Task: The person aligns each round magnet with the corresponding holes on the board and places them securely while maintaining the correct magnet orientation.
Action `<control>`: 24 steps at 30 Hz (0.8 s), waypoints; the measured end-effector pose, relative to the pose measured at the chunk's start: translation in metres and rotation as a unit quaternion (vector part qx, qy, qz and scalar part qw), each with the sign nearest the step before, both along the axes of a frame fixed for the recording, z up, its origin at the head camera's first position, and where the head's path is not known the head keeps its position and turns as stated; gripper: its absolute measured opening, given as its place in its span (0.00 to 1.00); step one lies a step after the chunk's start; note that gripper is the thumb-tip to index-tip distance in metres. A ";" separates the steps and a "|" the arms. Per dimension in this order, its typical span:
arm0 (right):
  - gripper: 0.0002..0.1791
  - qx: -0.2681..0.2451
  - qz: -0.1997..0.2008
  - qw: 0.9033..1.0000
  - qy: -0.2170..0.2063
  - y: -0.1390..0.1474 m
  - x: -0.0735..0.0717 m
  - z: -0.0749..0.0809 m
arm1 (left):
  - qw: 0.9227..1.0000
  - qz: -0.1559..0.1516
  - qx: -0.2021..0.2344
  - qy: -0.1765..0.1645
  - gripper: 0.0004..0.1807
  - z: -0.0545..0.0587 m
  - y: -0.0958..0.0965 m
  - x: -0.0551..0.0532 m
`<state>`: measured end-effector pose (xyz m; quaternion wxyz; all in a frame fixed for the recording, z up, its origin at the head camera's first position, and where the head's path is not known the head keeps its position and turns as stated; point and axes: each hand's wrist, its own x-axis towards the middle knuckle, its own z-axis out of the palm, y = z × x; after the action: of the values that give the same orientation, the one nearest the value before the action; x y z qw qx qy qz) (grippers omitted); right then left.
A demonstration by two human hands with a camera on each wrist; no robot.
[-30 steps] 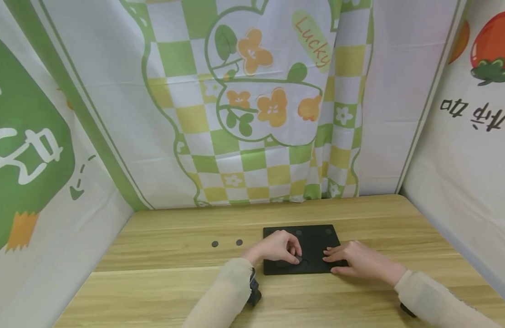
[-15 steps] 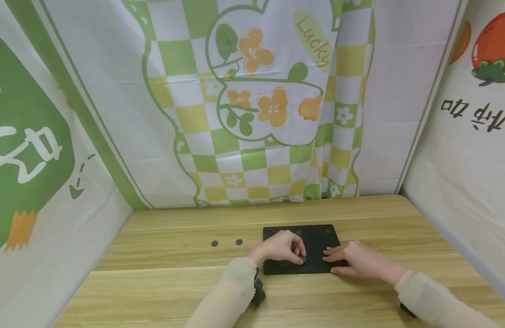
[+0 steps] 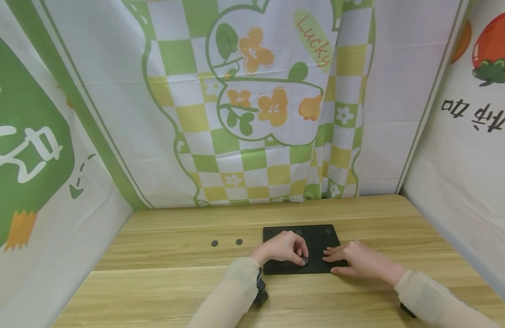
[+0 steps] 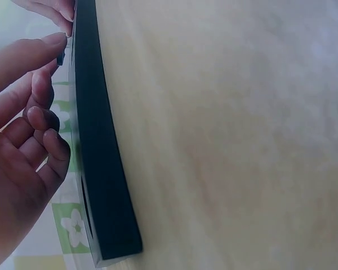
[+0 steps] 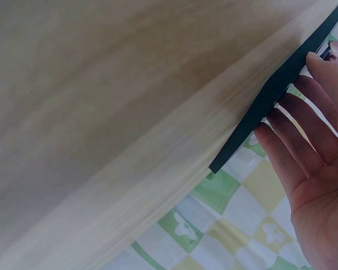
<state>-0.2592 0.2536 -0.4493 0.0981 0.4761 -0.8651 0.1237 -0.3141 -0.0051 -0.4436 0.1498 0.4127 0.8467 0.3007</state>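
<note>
A flat black board (image 3: 318, 242) lies on the wooden table, with several dark round spots along its far edge. Over its near middle, my left hand (image 3: 283, 247) pinches a small dark disc (image 3: 305, 260) between thumb and forefinger. The left wrist view shows this disc (image 4: 60, 58) edge-on at the fingertips, close to the board's top, while the other fingers curl loosely. Whether it touches the board I cannot tell. My right hand (image 3: 352, 259) rests on the board's right side, its fingertips touching the surface; in the right wrist view those fingers (image 5: 301, 135) are fairly straight.
Two more dark discs, a left one (image 3: 214, 243) and a right one (image 3: 239, 242), lie on the table (image 3: 162, 259) left of the board. A patterned cloth (image 3: 252, 164) hangs behind the table's far edge, with printed cloth at both sides.
My left hand has moved a little to the right over the board, carrying the disc. The right hand, the board and the two loose discs keep their places.
</note>
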 end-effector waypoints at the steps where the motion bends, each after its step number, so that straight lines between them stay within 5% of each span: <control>1: 0.16 0.000 0.000 1.000 0.000 0.000 0.000 0.000 | 1.000 0.000 0.000 -0.002 0.06 0.000 0.000 0.000; 24: 0.16 0.002 -0.003 1.000 -0.004 -0.001 0.000 0.001 | 1.000 -0.001 -0.014 -0.023 0.07 0.002 0.004 -0.001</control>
<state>-0.2588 0.2529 -0.4487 0.0943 0.4731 -0.8672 0.1239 -0.3155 -0.0013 -0.4419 0.1755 0.4041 0.8467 0.2983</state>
